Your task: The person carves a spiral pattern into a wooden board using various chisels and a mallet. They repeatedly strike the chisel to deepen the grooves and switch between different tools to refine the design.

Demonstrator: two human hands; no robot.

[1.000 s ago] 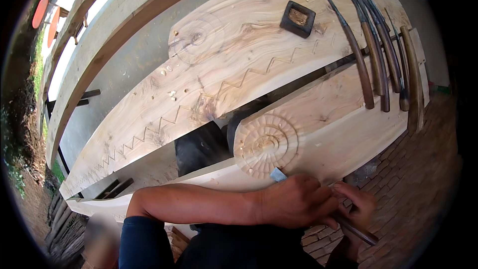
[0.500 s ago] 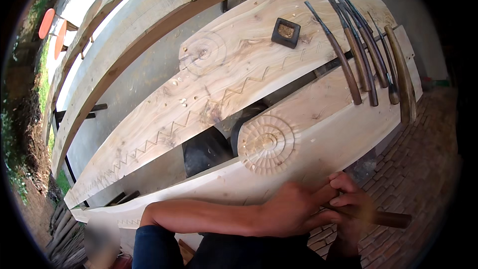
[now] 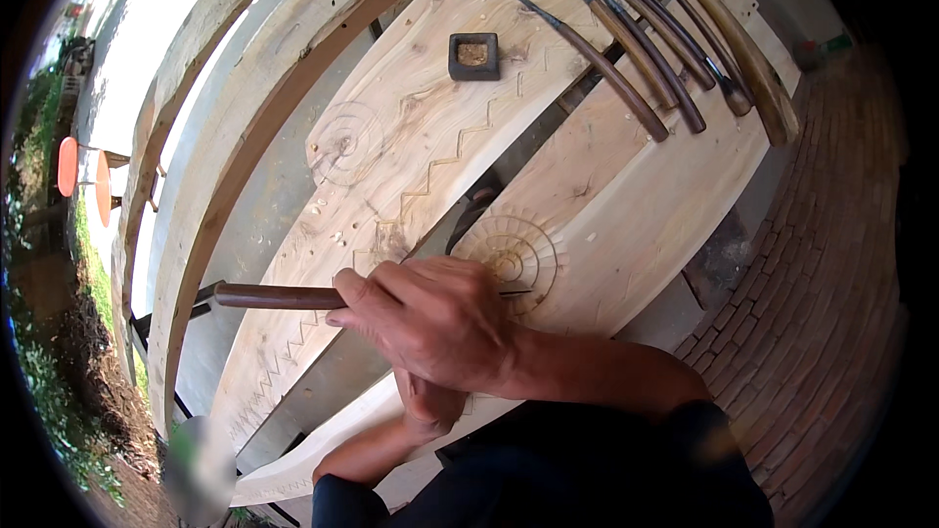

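My right hand (image 3: 430,318) is wrapped round a wood-carving chisel (image 3: 279,297), whose brown wooden handle points left. A short piece of its blade (image 3: 516,291) shows on the other side of the hand, over the lower part of a carved round rosette (image 3: 509,256). The rosette has rings and a scalloped rim, on the near pale wooden board (image 3: 646,225). Under the right hand, my left hand (image 3: 430,403) shows only its wrist and back part, close to the board. Its fingers are hidden, so its grip cannot be made out.
Several carving chisels (image 3: 626,93) and a thick wooden stick (image 3: 748,59) lie at the far right. A square dark dish (image 3: 473,57) sits on the far board (image 3: 411,108), which bears zigzag carving and wood chips. Curved wooden beams (image 3: 220,137) stand at left; brick floor (image 3: 782,264) lies right.
Both hands have moved left from the board's near right edge to the rosette. The chisel's handle now points left instead of right. The view has turned and shifted.
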